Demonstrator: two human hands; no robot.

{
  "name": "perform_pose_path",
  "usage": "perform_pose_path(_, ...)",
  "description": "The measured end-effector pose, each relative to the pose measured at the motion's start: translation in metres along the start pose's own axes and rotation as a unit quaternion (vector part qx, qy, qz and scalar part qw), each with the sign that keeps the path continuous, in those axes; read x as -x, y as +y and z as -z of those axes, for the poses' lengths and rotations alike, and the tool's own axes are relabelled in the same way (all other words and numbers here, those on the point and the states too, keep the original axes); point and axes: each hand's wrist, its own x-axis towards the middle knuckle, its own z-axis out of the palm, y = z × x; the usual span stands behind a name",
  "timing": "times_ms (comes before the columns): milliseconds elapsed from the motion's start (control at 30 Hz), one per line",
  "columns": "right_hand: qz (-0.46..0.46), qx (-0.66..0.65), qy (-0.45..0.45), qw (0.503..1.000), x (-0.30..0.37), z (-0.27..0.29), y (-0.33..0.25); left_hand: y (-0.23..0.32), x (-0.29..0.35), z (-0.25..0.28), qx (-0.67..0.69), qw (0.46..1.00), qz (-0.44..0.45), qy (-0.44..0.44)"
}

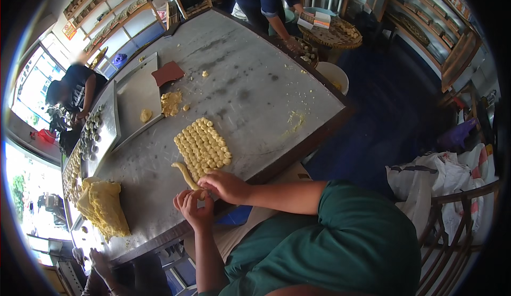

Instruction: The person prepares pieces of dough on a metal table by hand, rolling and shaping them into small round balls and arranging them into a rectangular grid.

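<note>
A thin rope of pale yellow dough [184, 173] lies along the near edge of the metal table, its near end running in between my hands. My left hand [196, 208] is closed on that end, fingers curled and thumb near the forefinger. Bent over the same end from the right, my right hand [225, 186] has its fingers closed on the rope; its fingertips are partly hidden. Just beyond, small rounded dough pieces [202, 144] sit packed side by side in rows. The closest of them are near my right hand.
On the metal table [245, 72] lie crumbly dough [171, 103], a reddish-brown sheet [167, 74] and a crumpled yellow mass [104, 208]. Metal trays [139, 89] line the left side, one holding dark round pieces [91, 133]. Co-workers stand at the far edge [263, 3] and left [80, 91]; another's hands [98, 261] show lower left.
</note>
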Motion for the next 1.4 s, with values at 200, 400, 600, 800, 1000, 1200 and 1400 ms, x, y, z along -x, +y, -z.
perform_pose_path(200,-0.102,0.065,0.019,0.992,-0.005,0.038,-0.011,0.008,-0.006,0.002,-0.008,0.999,0.012,-0.047)
perform_pose_path(400,-0.104,0.189,0.054,0.975,0.011,0.072,0.008,0.013,-0.007,-0.002,-0.031,0.997,0.006,-0.071)
perform_pose_path(600,-0.109,0.255,0.008,0.961,0.008,0.072,0.019,0.002,0.001,-0.004,0.005,0.999,0.032,-0.014)
perform_pose_path(800,-0.048,0.356,0.005,0.933,0.008,0.076,0.022,-0.001,0.009,-0.002,0.066,0.988,0.139,0.026)
perform_pose_path(1000,-0.049,0.320,0.024,0.946,0.009,0.078,0.015,-0.040,0.021,0.027,-0.017,0.949,0.238,0.205)
perform_pose_path(1200,-0.049,0.253,0.027,0.966,0.003,0.079,0.014,-0.025,-0.010,0.038,-0.205,0.966,0.139,-0.076)
perform_pose_path(1400,-0.036,0.224,0.042,0.973,0.001,0.077,0.014,-0.031,-0.032,0.007,-0.218,0.944,0.185,-0.163)
